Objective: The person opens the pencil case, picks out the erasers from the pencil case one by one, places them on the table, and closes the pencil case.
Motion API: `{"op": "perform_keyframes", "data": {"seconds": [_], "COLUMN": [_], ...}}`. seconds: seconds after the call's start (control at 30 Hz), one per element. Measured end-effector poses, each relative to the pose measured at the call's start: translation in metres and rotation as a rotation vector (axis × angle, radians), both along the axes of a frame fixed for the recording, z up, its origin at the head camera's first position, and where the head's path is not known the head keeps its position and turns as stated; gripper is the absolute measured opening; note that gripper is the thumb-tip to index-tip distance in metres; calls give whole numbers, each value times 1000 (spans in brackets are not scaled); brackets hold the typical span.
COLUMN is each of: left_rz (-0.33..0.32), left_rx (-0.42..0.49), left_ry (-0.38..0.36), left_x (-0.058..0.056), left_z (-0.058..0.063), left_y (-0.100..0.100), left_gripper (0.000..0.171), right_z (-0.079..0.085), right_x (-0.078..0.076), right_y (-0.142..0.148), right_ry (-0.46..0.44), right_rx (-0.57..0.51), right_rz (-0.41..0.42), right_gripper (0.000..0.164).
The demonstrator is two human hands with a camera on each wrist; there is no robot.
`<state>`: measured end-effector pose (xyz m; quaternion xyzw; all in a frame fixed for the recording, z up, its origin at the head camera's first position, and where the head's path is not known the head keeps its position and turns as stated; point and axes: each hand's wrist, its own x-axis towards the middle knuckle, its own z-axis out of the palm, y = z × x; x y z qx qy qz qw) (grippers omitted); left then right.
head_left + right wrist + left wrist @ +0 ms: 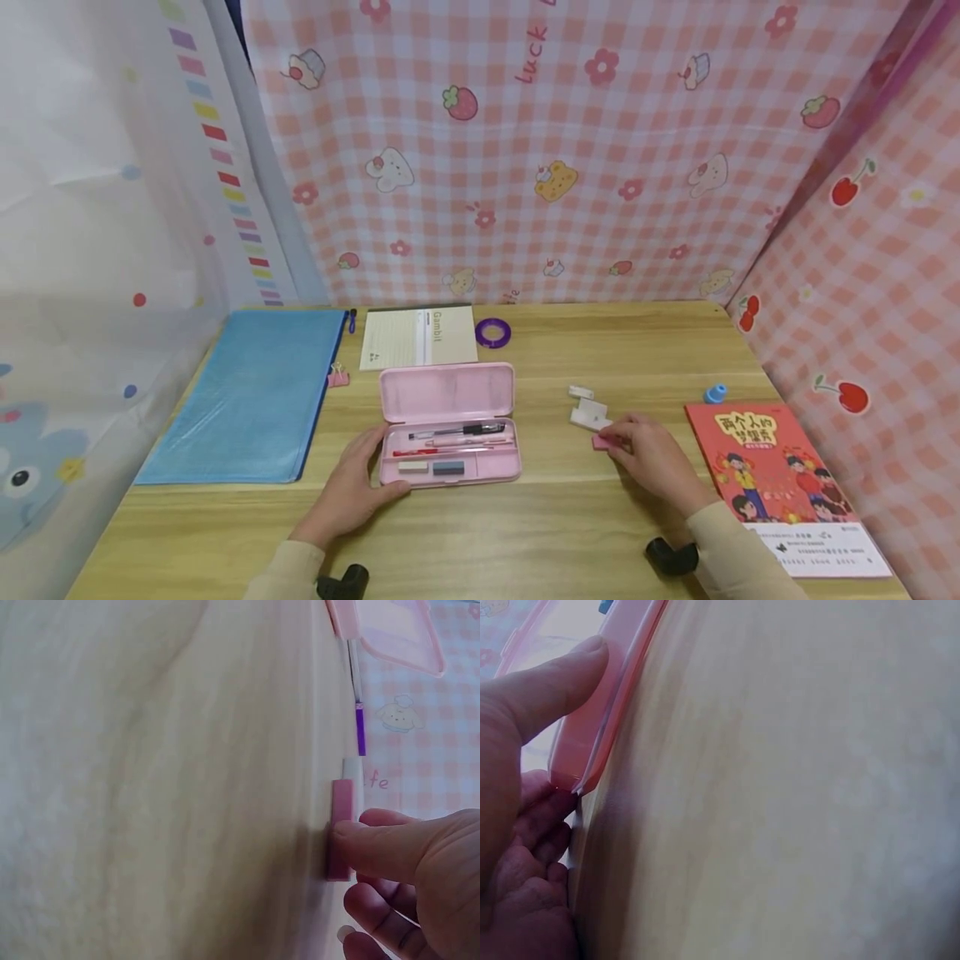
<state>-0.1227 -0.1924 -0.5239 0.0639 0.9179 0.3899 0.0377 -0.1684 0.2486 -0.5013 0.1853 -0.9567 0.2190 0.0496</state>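
Observation:
A pink pencil case [447, 393] lies on the table with its lid raised. Inside are a black pen [480, 429], a red pen [420, 452], a whitish block [412, 467] and a blue-grey block [448, 468]. My left hand [354, 483] grips the case's near left corner, thumb on the front edge and fingers round the left side. On the right, my right hand [651, 452] pinches a pink eraser [341, 801] between thumb and fingers, low over the table. White erasers [589, 413] lie just beyond those fingers.
At the left lie a blue zip folder [243, 396] and a pink binder clip [338, 377]. Behind the case are a notebook [405, 337] and a purple tape roll [493, 333]. A red book [780, 475] and a small blue object [716, 393] are on the right.

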Motion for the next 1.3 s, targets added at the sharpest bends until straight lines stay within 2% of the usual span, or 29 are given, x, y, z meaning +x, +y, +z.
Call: {"op": "perform_keyframes", "data": {"seconds": [0.2, 0.33, 0.5, 0.7, 0.83, 1.03, 1.3], "left_rz": [0, 1, -2, -1, -3, -3, -2], "left_rx": [8, 7, 4, 0, -3, 4, 8], "left_ry": [-2, -1, 8, 10, -7, -10, -2], "left_x": [1, 1, 0, 0, 0, 0, 0], "left_z": [1, 1, 0, 1, 1, 0, -1], "left_y": [0, 0, 2, 1, 1, 0, 1], "left_gripper": [95, 95, 95, 96, 96, 95, 95], "right_z": [14, 21, 23, 23, 22, 17, 15], "right_x": [6, 7, 10, 15, 16, 15, 12], "right_y": [-19, -51, -100, -154, -180, -200, -204], "right_ry": [52, 81, 46, 34, 37, 53, 55], "right_rx": [-54, -82, -92, -35, 34, 94, 71], "right_rz": [35, 120, 222, 381, 438, 492, 499], "right_gripper": [24, 24, 22, 22, 24, 21, 21]}}
